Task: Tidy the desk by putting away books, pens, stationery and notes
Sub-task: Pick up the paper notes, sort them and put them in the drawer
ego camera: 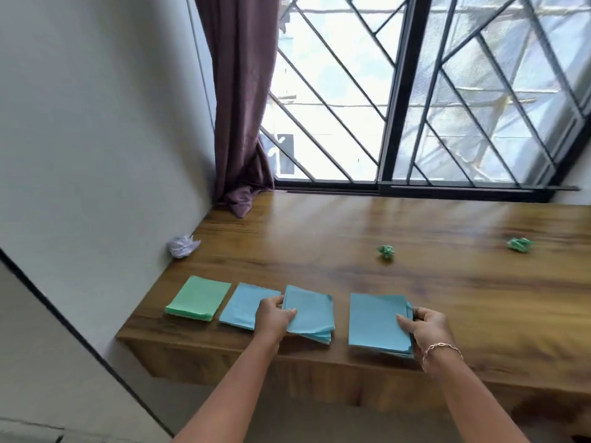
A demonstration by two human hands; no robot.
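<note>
My tabletop (319, 231) carries a green stack (198, 298) and three blue stacks (241, 303) (311, 310) (374, 318) at lower centre, with three crumpled balls (183, 246) (386, 251) (519, 243) higher up.

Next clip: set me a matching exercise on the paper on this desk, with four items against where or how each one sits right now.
Items
1. green stack
2. white crumpled ball
3. rightmost blue stack
4. middle blue stack

States
A. gripped by the left hand
B. gripped by the right hand
C. against the wall at the left edge of the desk
D. leftmost in the row, no hand on it

Pairs: 1-D, 2-C, 3-B, 4-A
</note>
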